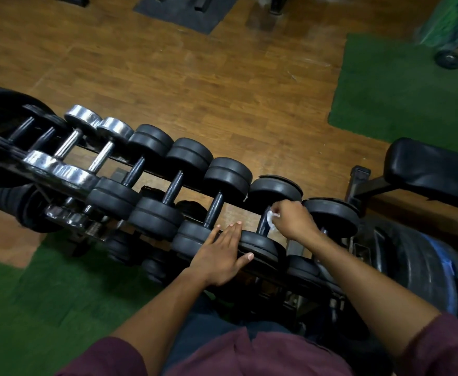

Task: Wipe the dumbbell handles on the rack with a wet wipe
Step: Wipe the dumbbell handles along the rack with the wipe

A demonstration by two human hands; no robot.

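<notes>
Wearing maroon sleeves (119, 356), reaching both forearms out over the dumbbell rack (152, 173). Resting the left hand (221, 257) flat, fingers (229, 234) straight and spread, on the near black weight head (260, 246) of the second dumbbell from the right end, seemingly steadying it. Just beyond, curling the right hand (294, 219) around a crumpled white wet wipe (270, 217) and pressing it against the upper part of that dumbbell's dark handle (263, 223), between its near head and its far head (275, 189). Working, by the look of it, on this one handle right now.

Judging progress: impossible to tell from surface shine which handles are already clean. Lying to the right, almost hidden behind the right wrist, one more dumbbell (331, 215) at the rack's end. Stretching away to the left along the top tier, three more black rubber dumbbells, starting with a bare handle (213, 210), then two chrome dumbbells (67, 143) and further dark ones near the far left end. Sitting on a lower tier, partly hidden, more weights (119, 246). Leaving, most likely, the greater share of the rack untouched if the wiping began at the right end; hard to say otherwise.

Farther off, spreading out behind the rack, wooden floor (222, 85), green matting (401, 104) and a black padded bench (434, 172) at right.
</notes>
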